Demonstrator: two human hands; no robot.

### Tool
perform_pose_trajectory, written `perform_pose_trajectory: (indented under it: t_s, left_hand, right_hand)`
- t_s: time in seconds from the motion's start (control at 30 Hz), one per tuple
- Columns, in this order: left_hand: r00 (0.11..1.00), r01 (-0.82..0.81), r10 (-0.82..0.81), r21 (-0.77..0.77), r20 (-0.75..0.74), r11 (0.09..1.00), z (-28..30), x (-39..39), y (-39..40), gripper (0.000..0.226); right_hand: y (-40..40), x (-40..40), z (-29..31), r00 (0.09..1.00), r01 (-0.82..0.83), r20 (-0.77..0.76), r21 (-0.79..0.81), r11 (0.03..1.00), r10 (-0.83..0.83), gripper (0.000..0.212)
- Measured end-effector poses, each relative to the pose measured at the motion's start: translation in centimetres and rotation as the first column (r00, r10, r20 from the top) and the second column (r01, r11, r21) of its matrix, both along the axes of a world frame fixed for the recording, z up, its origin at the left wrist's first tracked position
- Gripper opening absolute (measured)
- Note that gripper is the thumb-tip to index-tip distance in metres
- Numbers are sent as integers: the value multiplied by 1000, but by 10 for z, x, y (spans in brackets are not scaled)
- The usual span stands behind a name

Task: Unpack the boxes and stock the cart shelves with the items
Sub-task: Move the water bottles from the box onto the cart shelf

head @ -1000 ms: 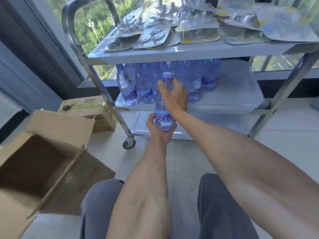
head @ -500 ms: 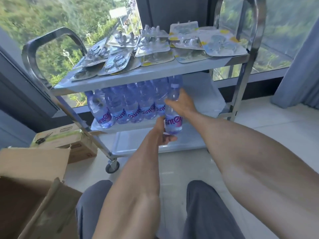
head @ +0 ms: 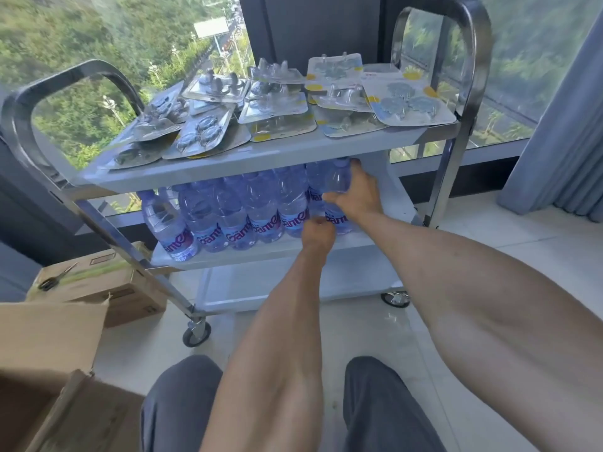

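I set a water bottle on the middle shelf of the cart.

My right hand (head: 359, 194) grips the upper part of the bottle (head: 337, 203), which stands at the right end of the bottle row (head: 235, 216) on the middle shelf (head: 375, 243). My left hand (head: 318, 231) holds its lower part, fingers curled at the label. Blister packs (head: 277, 109) cover the top shelf; an open cardboard box (head: 49, 370) stands at my left.

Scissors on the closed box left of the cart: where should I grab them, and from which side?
Take the scissors by the dark handle loops at their near-left end, coming from above. They lie flat on the closed cardboard box, blades pointing up-right toward the cart leg, so the handles are the safer, freer end.
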State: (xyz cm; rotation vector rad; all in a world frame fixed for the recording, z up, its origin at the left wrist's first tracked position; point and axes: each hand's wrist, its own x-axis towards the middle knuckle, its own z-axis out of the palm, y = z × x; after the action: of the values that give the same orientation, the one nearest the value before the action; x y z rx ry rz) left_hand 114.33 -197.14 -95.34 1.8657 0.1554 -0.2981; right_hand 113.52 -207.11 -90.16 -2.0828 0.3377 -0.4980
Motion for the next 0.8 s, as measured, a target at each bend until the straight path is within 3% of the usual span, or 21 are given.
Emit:
perform_pose_trajectory:
  t_s: [0.07, 0.1, 0.23, 0.4, 0.47, 0.57, 0.67, 0.8]
  left_hand:
    - [992, -100, 79, 240, 97, 966, 3, 6, 4, 21]
    - [980, -166, 127, 279, 152, 946, 6, 9, 8, 17]
    - [921, -346, 262, 301, 286, 889, 4, 21, 32, 10]
    - [912, -341, 240, 292, 332, 894, -9, 29, 49, 16]
    - [916, -328, 225, 298, 332, 896, -11, 30, 48, 18]
    - [897, -407, 318, 290, 308, 867, -9, 29, 49, 6]
    - [817, -564, 499, 219, 289, 796, -7, 32, 70, 13]
    - [654, -751, 698, 143, 293, 644, -13, 38, 129, 26]
  right_hand:
    - [4, 7, -2, 1000, -20, 15, 5, 1000, 20, 63]
    - [7, 12, -4, 999, -30, 20, 4, 1000, 30, 62]
    - [22, 37, -11, 997, -77, 1, -82, 994, 78, 66]
    - [30, 56, -19, 1000, -4, 10, -101, 995, 5, 71]
    - [29, 53, -24, 998, -15, 63, -22, 1000, 16, 72]
    - [29, 43, -35, 988, 30, 140, 222, 975, -62, 60]
    - [22, 47, -41, 976, 197, 3, 421, 885, -218, 59]
    - [25, 60, -44, 977, 211, -72, 472, 856, -200, 56]
